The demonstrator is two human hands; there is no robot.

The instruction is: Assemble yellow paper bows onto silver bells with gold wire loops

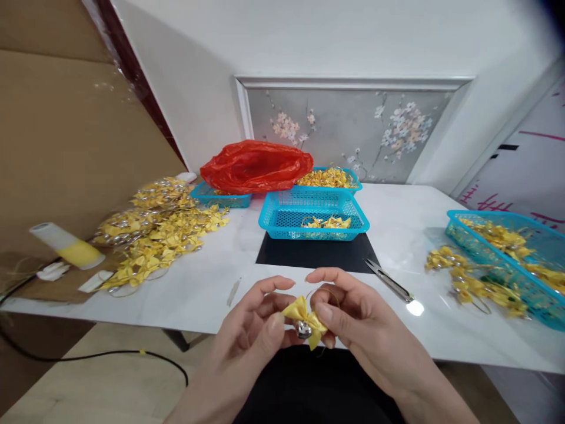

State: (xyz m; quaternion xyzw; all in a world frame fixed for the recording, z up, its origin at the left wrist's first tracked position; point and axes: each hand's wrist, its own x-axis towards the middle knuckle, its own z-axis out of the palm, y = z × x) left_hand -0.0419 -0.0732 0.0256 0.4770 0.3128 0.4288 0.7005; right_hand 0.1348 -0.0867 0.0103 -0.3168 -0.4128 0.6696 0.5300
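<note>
A yellow ribbon bow (314,321) with a round silver bell (303,329) at its middle is held between my two hands near the table's front edge. My left hand (260,324) pinches the bow's left loop between thumb and fingers. On the other side, my right hand (353,312) grips the right loop with thumb and forefinger. A thin gold cord (329,291) curves up from the bow by my right fingers. Beyond the hands, a blue basket (313,235) containing a few similar bows stands partly on a black mat (309,254).
Silver thread snips (391,281) lie right of the mat. A heap of yellow bows (163,235) covers the table's left side. An open red plastic bag (256,168) sits behind, beside another blue basket (353,188). At right, bows (468,280) lie by a further blue basket (498,268).
</note>
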